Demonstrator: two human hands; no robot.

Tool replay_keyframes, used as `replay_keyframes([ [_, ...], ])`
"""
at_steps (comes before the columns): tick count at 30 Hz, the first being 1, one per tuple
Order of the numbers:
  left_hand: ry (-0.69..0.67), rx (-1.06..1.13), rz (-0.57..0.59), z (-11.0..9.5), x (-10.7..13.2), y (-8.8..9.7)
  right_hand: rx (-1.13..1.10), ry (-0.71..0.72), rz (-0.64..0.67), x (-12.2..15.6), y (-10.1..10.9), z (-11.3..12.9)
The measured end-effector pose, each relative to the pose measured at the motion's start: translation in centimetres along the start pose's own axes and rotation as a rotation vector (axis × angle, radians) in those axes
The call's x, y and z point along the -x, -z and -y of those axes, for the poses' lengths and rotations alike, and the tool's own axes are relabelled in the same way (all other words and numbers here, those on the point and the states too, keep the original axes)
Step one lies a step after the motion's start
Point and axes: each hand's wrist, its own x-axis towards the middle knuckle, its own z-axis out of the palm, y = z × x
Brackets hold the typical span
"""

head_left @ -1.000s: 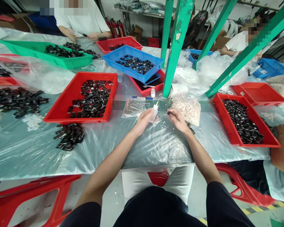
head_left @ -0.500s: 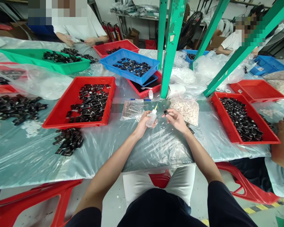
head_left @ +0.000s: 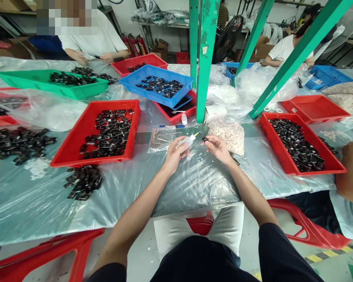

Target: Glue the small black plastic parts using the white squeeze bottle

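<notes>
My left hand [head_left: 175,154] is wrapped round a translucent squeeze bottle [head_left: 186,144] with a yellow needle tip. The bottle leans to the right, its tip pointing toward my other hand. Between thumb and fingers, my right hand [head_left: 217,148] pinches a small shiny black plastic piece [head_left: 205,139]; its details are too small to make out. Just behind and right of that hand lies a clear bag of small cream-coloured pieces [head_left: 231,137]. A clear bag of thin metal pins [head_left: 162,139] rests left of the bottle. A few black pieces [head_left: 234,158] lie partly hidden beside my right wrist.
Red trays of black pieces stand left [head_left: 95,158] and right [head_left: 304,172]. A black heap [head_left: 84,182] lies before the left one. A green post [head_left: 204,90] rises behind my hands, near a small white bottle [head_left: 184,119]. A co-worker's arm [head_left: 351,172] is at far right.
The squeeze bottle has tipped from nearly upright to a rightward slant, bringing its needle nearer the black piece. My right hand keeps its pinch. The whole view has shifted slightly.
</notes>
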Motion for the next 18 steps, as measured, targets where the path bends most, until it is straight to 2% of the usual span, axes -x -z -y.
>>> replay_keyframes([
  [6, 0.003, 0.083, 0.007, -0.27, 0.29, 0.15, -0.012, -0.003, 0.035, 0.18, -0.04, 0.29],
  [18, 0.018, 0.169, -0.071, -0.06, -0.20, 0.31, -0.037, -0.016, 0.022, 0.35, -0.15, 0.34],
])
